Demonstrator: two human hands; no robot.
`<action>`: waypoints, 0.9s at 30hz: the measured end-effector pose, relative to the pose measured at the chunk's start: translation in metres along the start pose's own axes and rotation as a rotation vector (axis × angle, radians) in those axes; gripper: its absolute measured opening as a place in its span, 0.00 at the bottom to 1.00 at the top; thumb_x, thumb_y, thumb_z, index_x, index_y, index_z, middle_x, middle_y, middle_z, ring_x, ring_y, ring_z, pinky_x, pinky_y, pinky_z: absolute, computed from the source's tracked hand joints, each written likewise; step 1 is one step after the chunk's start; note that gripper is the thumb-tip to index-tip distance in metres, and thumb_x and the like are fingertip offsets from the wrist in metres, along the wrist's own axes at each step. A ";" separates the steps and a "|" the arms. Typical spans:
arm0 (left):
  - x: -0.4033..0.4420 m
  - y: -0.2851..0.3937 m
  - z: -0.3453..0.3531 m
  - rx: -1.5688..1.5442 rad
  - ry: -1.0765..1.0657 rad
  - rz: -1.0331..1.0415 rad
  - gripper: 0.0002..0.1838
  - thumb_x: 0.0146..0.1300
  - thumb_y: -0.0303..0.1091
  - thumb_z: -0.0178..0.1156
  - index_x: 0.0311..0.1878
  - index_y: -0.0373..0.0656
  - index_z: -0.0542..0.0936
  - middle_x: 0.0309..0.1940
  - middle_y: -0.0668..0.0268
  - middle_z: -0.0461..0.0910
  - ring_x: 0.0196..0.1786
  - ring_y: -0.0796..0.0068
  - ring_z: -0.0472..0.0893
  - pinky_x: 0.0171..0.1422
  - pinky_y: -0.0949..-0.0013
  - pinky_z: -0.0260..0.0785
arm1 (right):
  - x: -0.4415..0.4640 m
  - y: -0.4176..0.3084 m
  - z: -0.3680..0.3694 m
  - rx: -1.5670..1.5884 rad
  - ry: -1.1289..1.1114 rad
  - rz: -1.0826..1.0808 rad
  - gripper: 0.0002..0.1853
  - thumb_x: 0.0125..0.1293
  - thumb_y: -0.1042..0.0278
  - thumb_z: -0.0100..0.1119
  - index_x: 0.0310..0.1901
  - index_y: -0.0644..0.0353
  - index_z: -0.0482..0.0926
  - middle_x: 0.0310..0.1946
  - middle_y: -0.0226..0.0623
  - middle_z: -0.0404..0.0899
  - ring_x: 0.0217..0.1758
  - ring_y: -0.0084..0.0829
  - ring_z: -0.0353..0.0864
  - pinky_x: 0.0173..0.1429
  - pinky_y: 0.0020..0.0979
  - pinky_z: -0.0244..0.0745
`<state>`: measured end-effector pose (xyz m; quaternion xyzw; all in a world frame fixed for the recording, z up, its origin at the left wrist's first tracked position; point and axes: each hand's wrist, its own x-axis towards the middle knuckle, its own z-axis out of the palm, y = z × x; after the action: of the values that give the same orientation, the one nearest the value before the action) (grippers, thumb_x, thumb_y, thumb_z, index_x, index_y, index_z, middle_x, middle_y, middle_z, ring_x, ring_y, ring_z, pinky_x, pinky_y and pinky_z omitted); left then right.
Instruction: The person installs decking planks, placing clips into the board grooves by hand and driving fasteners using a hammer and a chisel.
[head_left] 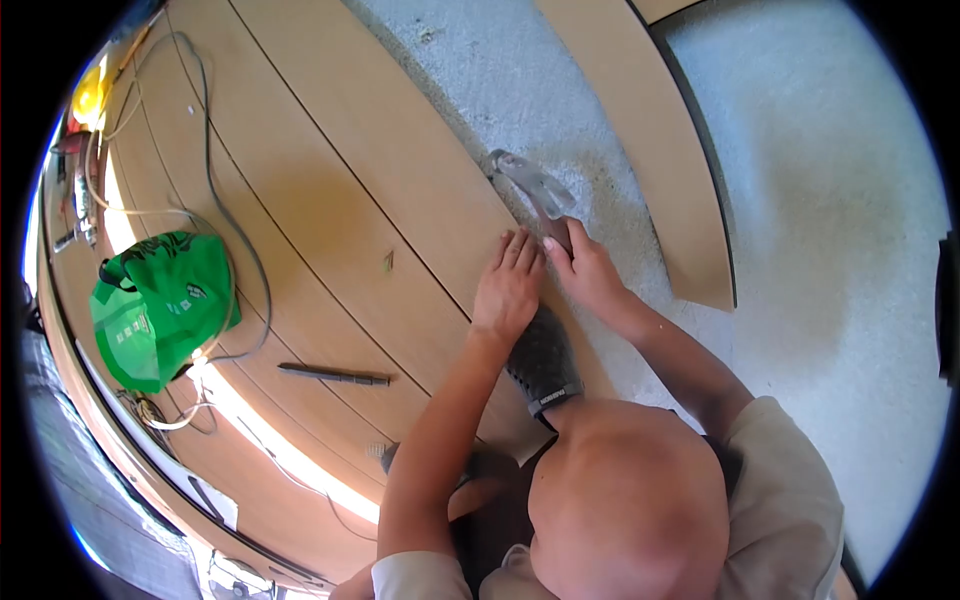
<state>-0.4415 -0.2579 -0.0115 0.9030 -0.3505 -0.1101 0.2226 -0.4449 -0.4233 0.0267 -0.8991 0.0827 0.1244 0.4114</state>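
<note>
Hand tool (545,190), grey-headed with a dark reddish handle, is up at the edge of the tan deck boards (310,150), its far end beside the rough concrete (800,220). Its head is too blurred for me to name the type. Over on the boards to the left sits a green bag (160,320), slumped and creased, with black marks near its top and small pale print on its side; I cannot tell what is in it. A grey cable (262,275) curves around beside it, and a dark pointed bar (335,374) lies on the boards nearby.

The person's right hand (588,268) is closed around the tool's handle, the forearm slanting up from the lower right with the elbow bent. The left hand (510,285) is palm down by the board's edge, fingers extended and close together, just beside the right; whether anything is pinned beneath it I can't tell. That arm comes up nearly straight, past a black perforated shoe (540,355) planted just below the hands.
</note>
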 end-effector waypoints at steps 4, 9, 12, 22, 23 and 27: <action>-0.001 -0.001 0.000 0.026 -0.005 0.011 0.24 0.68 0.34 0.52 0.64 0.34 0.79 0.69 0.53 0.77 0.79 0.56 0.67 0.87 0.51 0.50 | 0.012 0.001 -0.007 -0.038 -0.126 0.083 0.20 0.79 0.57 0.56 0.62 0.62 0.70 0.37 0.62 0.85 0.40 0.64 0.85 0.40 0.53 0.79; -0.003 0.002 0.003 0.037 0.026 -0.003 0.25 0.67 0.34 0.52 0.65 0.34 0.78 0.69 0.53 0.77 0.79 0.56 0.66 0.87 0.52 0.50 | 0.008 -0.003 -0.005 -0.002 -0.062 0.080 0.19 0.79 0.57 0.56 0.59 0.63 0.71 0.35 0.61 0.84 0.40 0.64 0.85 0.39 0.53 0.79; 0.009 -0.005 -0.004 0.039 0.019 0.007 0.24 0.68 0.34 0.51 0.65 0.35 0.79 0.69 0.53 0.76 0.79 0.56 0.66 0.87 0.52 0.50 | 0.007 -0.004 -0.010 -0.036 -0.070 0.075 0.18 0.78 0.56 0.57 0.56 0.63 0.72 0.33 0.61 0.84 0.38 0.63 0.85 0.38 0.54 0.79; 0.005 -0.003 -0.005 0.061 -0.020 0.002 0.24 0.69 0.34 0.51 0.65 0.36 0.79 0.70 0.54 0.75 0.80 0.56 0.65 0.87 0.51 0.49 | 0.003 0.005 -0.002 -0.046 0.037 0.033 0.17 0.78 0.56 0.57 0.55 0.63 0.71 0.31 0.61 0.83 0.35 0.64 0.84 0.36 0.55 0.77; 0.000 0.002 -0.005 0.096 -0.014 0.001 0.24 0.69 0.34 0.51 0.65 0.36 0.79 0.70 0.54 0.75 0.80 0.56 0.65 0.87 0.51 0.49 | 0.003 0.004 -0.005 -0.047 0.021 0.039 0.17 0.78 0.56 0.57 0.55 0.63 0.71 0.31 0.61 0.83 0.35 0.64 0.84 0.36 0.55 0.77; 0.007 -0.003 -0.006 0.010 -0.012 -0.012 0.23 0.70 0.34 0.51 0.65 0.36 0.79 0.70 0.54 0.75 0.80 0.56 0.65 0.87 0.51 0.50 | 0.016 -0.007 -0.019 -0.065 -0.077 0.028 0.17 0.78 0.56 0.57 0.54 0.62 0.70 0.31 0.62 0.83 0.35 0.65 0.83 0.35 0.56 0.76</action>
<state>-0.4325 -0.2586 -0.0081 0.9056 -0.3470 -0.1152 0.2151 -0.4251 -0.4341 0.0395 -0.9053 0.0753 0.1672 0.3831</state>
